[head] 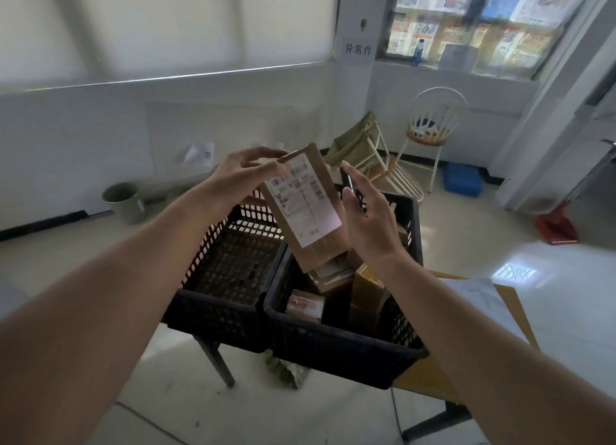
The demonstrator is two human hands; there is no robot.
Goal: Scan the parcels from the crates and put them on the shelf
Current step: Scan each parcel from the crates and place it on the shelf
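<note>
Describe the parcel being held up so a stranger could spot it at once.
Above the two black plastic crates, the left hand holds a flat brown cardboard parcel upright. Unlike the boxes lying in the right crate, it is lifted, its white shipping label facing the camera.

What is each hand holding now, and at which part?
Left hand pinches the brown parcel at its top corner. Right hand grips a dark scanner beside it.

A flat brown parcel [305,208] with a white shipping label tilts upright above two black mesh crates [230,261].
</note>
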